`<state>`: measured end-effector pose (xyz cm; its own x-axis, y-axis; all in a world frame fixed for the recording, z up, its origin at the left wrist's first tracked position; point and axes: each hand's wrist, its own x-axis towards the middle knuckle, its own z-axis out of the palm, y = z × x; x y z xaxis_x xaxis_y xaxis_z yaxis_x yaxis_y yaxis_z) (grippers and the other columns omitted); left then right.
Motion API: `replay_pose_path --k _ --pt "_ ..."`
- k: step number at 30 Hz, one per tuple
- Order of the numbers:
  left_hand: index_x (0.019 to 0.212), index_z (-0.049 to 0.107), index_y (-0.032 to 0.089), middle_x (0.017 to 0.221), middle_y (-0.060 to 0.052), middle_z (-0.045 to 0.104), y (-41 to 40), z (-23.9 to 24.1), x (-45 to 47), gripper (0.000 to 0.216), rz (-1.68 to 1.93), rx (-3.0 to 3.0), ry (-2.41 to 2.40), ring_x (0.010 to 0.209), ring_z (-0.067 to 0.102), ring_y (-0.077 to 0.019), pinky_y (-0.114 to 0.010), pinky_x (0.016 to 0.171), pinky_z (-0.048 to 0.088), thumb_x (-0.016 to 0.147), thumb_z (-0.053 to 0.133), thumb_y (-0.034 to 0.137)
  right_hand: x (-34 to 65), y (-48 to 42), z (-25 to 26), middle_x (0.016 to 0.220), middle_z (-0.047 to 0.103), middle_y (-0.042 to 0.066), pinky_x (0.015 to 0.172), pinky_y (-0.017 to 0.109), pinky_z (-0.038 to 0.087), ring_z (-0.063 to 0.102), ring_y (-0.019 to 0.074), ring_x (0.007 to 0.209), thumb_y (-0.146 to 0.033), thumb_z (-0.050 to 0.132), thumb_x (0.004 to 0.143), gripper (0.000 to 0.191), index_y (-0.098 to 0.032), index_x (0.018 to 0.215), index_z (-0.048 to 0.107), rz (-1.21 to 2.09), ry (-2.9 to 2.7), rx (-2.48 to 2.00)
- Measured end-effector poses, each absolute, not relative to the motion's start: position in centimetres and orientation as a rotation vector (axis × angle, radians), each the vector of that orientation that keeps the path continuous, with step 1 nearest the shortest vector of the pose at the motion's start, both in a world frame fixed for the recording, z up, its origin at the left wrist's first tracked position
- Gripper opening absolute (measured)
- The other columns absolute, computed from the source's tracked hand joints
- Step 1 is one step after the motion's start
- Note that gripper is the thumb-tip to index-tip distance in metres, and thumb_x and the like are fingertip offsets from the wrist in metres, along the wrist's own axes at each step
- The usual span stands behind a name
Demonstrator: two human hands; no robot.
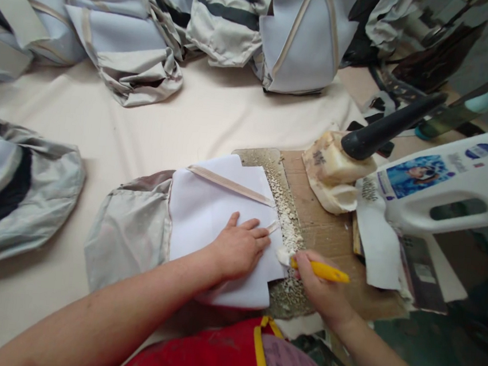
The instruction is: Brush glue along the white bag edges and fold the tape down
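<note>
My left hand (pixel 241 246) lies flat with fingers spread on a white fabric panel (pixel 206 214), which has tan tape strips and a grey cloth part (pixel 136 224) at its left end. In my right hand (pixel 318 285) is a brush with a yellow handle (pixel 326 271). Its white-coated bristles (pixel 284 256) are at the panel's right edge. Under that edge lies a board (pixel 289 204) crusted with dried pale lumps. The part of the panel beneath my left hand is hidden.
A cut-open plastic container (pixel 330 162) with a black stick-like handle (pixel 391 125) stands on cardboard (pixel 321 231) at the right. Beyond it leans a large white jug (pixel 455 180). Similar sewn pieces (pixel 307 39) line the table's back, and another (pixel 23 190) lies at left.
</note>
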<state>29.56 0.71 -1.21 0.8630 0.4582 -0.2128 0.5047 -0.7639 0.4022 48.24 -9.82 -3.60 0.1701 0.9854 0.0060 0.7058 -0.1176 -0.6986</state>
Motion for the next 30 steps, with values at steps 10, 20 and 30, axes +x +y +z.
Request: replay_pose_path --k 10,20,30 --pt "0.118 0.053 0.028 0.132 0.000 0.051 0.6 -1.6 29.8 0.033 -0.138 2.635 0.696 0.125 0.037 -0.0252 -0.064 0.100 0.021 0.091 0.034 0.028 47.6 -14.1 -2.0 0.065 0.059 0.001 0.060 0.024 0.040 0.057 0.0129 0.061 -0.022 0.043 0.089 0.022 -0.018 0.073 0.057 0.416 -1.684 -1.759" --pt "0.135 0.038 0.025 0.146 -0.002 0.031 -6.9 -0.2 23.7 0.050 -0.031 3.067 0.662 0.136 0.020 -0.0277 -0.056 0.108 0.013 0.091 0.033 0.048 49.3 -16.6 -2.6 0.066 0.062 0.002 0.058 0.026 0.045 0.059 0.0155 0.061 -0.037 0.042 0.090 0.030 -0.019 0.078 0.063 0.466 -1.405 -1.922" --pt "0.117 0.054 0.022 0.125 -0.015 0.052 -7.5 0.4 22.5 0.030 -0.375 3.041 1.003 0.104 0.055 -0.0302 -0.046 0.077 0.050 0.089 0.044 0.026 50.1 -14.1 -3.2 0.085 0.069 0.005 0.077 0.031 0.054 0.065 0.0200 0.078 -0.045 0.048 0.085 0.037 -0.019 0.110 0.056 0.474 -1.143 -1.791"
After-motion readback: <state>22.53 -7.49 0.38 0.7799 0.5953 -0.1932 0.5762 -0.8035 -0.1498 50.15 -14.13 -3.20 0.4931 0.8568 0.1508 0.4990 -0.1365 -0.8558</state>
